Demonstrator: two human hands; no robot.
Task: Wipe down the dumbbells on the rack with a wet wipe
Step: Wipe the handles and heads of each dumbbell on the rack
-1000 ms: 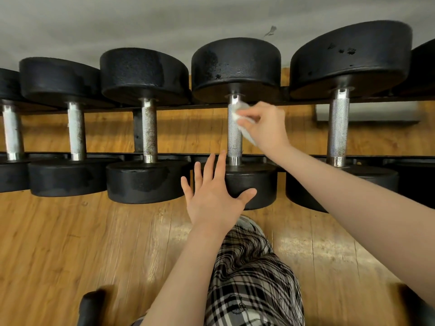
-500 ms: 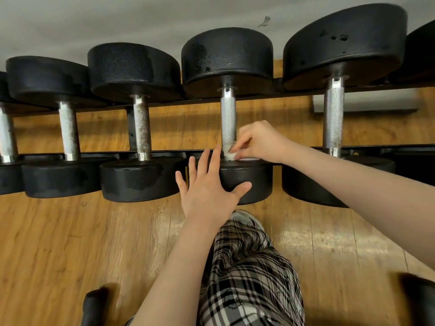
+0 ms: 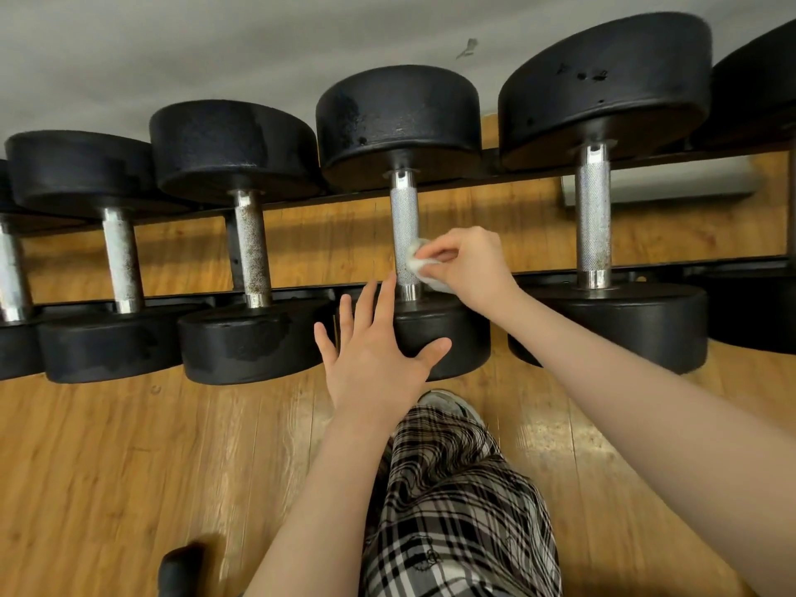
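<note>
While my left hand [image 3: 374, 351] is resting flat, fingers spread, on the near black round head of the middle dumbbell [image 3: 448, 333] on the dark metal rack [image 3: 646, 269], my right hand [image 3: 467, 265] is pinching a crumpled white wet wipe [image 3: 415, 260] against its knurled silver handle [image 3: 405, 226].

A single head-worn wide-angle view looks forward and down, close over the row of black round-headed dumbbells with knurled steel handles [image 3: 404, 234] spanning nine to three o'clock (edges bow from the lens). Glossy orange wood-plank floor [image 3: 107, 467] fills six o'clock; a grey wall [image 3: 215, 45] lies at twelve.
</note>
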